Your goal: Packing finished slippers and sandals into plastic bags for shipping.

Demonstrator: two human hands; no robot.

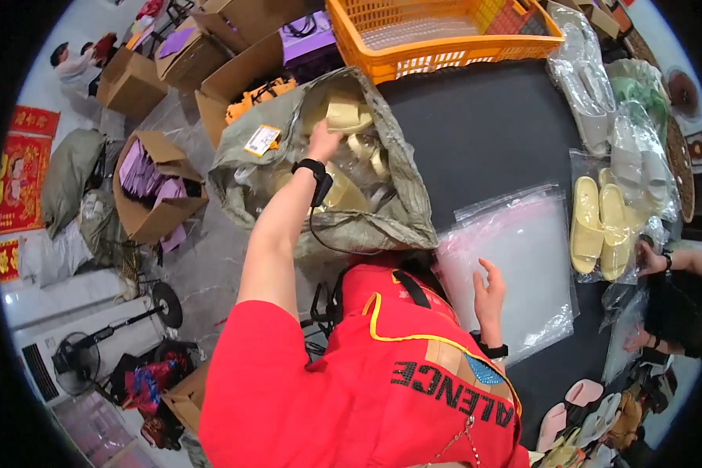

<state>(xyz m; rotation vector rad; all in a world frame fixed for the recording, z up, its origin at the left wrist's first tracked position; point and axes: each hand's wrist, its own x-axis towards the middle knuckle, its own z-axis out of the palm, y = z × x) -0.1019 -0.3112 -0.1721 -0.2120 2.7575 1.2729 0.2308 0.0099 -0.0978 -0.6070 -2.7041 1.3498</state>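
My left hand (pixel 324 143) reaches into an open grey-green woven sack (pixel 402 168) and is closed at the edge of a pale yellow slipper (pixel 348 115); part of its fingers is hidden. More yellow slippers (pixel 343 189) and crumpled clear plastic lie in the sack around it. My right hand (pixel 489 299) is held over a stack of clear plastic bags (pixel 522 273) on the dark table, fingers apart with nothing in them. To the right of the stack, a pair of yellow slippers (pixel 588 226) lies in a clear bag.
An orange crate (pixel 452 56) stands at the table's far end. Bagged grey slippers (pixel 589 86) line the right side, where another person's hands (pixel 652 257) reach in. Loose pink slippers (pixel 554 425) sit near right. Cardboard boxes (pixel 136 82) crowd the floor at left.
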